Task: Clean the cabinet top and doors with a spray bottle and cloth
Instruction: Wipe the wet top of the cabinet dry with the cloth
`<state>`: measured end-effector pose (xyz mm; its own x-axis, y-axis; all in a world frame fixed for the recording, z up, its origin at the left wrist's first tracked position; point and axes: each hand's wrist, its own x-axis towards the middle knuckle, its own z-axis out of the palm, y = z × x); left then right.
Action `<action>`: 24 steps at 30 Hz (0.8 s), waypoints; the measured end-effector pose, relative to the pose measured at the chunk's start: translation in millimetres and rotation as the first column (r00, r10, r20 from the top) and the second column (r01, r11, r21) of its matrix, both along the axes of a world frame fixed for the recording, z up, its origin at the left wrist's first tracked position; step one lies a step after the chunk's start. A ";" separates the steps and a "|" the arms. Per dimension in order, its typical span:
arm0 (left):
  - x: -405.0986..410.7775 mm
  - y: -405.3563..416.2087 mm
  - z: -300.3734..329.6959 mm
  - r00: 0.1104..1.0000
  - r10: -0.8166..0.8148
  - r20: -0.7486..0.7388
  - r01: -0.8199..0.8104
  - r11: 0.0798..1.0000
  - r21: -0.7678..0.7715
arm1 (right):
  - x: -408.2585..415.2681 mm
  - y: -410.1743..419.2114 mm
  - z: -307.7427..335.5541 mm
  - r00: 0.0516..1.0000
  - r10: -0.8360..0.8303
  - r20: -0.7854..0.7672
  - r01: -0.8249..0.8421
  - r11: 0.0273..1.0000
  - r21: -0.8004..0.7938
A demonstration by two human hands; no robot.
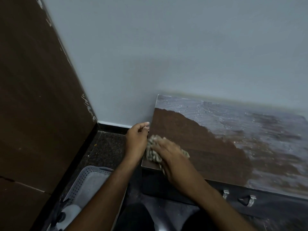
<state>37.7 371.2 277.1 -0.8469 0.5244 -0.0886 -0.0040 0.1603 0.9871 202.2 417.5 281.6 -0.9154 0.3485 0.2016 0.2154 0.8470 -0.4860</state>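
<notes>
Head view | right hand (pixel 168 152) presses cloth (pixel 154 153) flat-fingered on cabinet top (pixel 191 139) near its left corner | left hand (pixel 137 136), fingers curled, steadies that edge, likely bracing | wet film beyond, unwiped.

Your right hand (pixel 168 155) covers most of the cloth (pixel 152 151), the cabinet top (pixel 208 144) runs off the right edge, its far edge is blurred, and the basket (pixel 93 180) is cut off near left.
</notes>
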 end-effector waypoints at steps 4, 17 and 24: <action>-1.7 3.2 -4.1 1.000 -0.024 -0.012 0.024 1.000 -0.008 | 15.9 7.5 1.8 0.998 0.054 0.014 -0.054 0.999 0.005; -5.2 6.7 13.4 0.950 -0.084 -0.301 0.056 0.993 -0.100 | -53.1 71.7 24.2 0.989 -0.146 -0.004 0.146 0.989 -0.011; 9.9 25.7 16.5 0.886 -0.148 -0.440 0.106 0.987 -0.117 | 67.4 68.6 8.5 0.935 -0.350 0.067 0.351 0.937 -0.005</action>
<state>47.7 397.0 293.6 -0.7345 0.6376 0.2323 0.4596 0.2155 0.8616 269.5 486.2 290.1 -0.7456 0.6520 0.1379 0.5280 0.7042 -0.4746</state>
